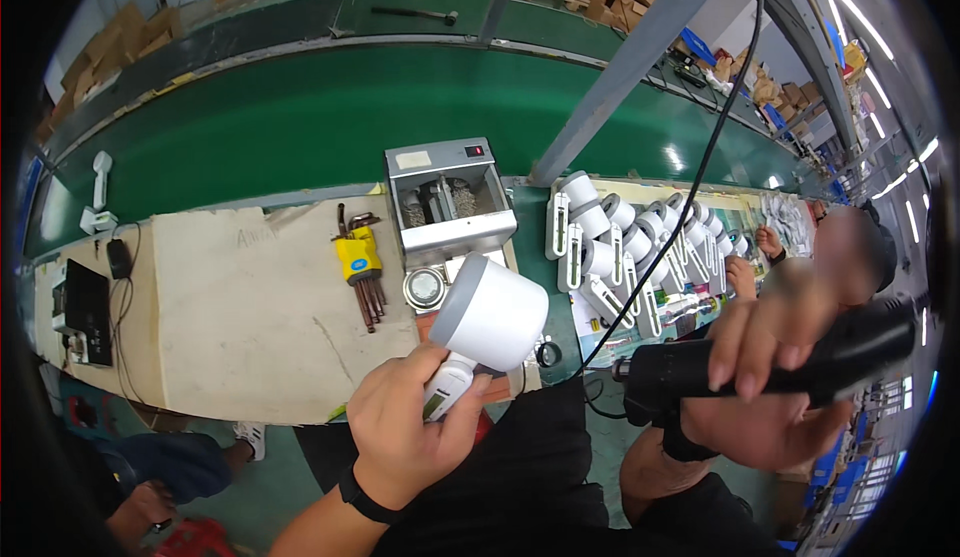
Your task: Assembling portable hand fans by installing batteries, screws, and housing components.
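Note:
My left hand (408, 419) is closed round the short handle of a white drum-headed device (500, 312) with a grey rim. The drum tilts up to the right above the front edge of the bench. At the right, my right hand (765, 377) wraps round a black corded electric screwdriver (670, 369), held roughly level and apart from the device. Its narrow end points left; fingers cover part of the body. Behind the device stands a grey metal screw feeder (455, 232) with small screws in its bin. A round metal tin (424, 288) sits in front of the feeder.
Several similar white devices (610, 247) stand crowded at the right. A black cable (700, 192) hangs across the view. Hex keys in a yellow holder (358, 257) lie on the cardboard sheet (250, 307). Behind runs a green conveyor belt (300, 107). Other people sit at right and lower left.

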`<state>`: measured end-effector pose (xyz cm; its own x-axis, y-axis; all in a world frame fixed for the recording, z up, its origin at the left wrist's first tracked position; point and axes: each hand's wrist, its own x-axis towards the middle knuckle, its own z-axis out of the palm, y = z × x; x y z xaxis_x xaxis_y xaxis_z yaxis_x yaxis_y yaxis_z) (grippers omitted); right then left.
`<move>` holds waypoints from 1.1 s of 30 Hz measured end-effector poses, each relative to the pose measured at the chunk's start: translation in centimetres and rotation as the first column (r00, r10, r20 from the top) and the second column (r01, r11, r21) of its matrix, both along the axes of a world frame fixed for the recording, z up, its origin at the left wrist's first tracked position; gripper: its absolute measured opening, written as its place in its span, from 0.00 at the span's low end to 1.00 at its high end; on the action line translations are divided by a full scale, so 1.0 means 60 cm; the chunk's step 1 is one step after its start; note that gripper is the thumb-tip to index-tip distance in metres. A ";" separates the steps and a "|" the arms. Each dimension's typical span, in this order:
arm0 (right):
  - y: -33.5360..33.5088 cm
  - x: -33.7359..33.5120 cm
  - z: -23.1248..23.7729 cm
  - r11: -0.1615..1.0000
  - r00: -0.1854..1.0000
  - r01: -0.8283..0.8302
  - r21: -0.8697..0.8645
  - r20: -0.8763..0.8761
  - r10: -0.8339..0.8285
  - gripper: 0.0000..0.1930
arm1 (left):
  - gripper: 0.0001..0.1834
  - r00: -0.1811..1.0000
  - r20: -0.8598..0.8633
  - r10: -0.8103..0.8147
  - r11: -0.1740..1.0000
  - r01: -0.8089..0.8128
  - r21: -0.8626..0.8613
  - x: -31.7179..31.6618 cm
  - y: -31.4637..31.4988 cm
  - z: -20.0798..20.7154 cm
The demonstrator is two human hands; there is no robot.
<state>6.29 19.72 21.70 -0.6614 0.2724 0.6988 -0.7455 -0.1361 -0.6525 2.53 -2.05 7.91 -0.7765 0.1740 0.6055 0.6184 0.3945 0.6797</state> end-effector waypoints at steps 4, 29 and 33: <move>-0.001 0.004 -0.031 0.997 0.997 0.035 -0.062 0.070 -0.031 0.39 | 0.21 0.911 0.298 -0.286 0.906 0.156 0.393 0.008 -0.027 0.026; -0.042 0.015 0.022 0.998 0.993 -0.027 -0.054 0.117 0.034 0.34 | 0.20 0.296 0.638 -0.711 0.670 0.009 0.742 0.020 0.014 0.092; -0.045 0.002 0.016 0.991 0.971 -0.133 0.006 0.200 0.129 0.33 | 0.18 0.253 0.653 -0.714 0.659 -0.072 0.749 0.031 0.031 0.085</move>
<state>6.44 17.02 22.69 -0.8164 0.1617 0.5544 -0.5774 -0.2101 -0.7890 4.38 -0.17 13.01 -0.7931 0.5261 -0.3069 -0.5280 -0.3427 0.7771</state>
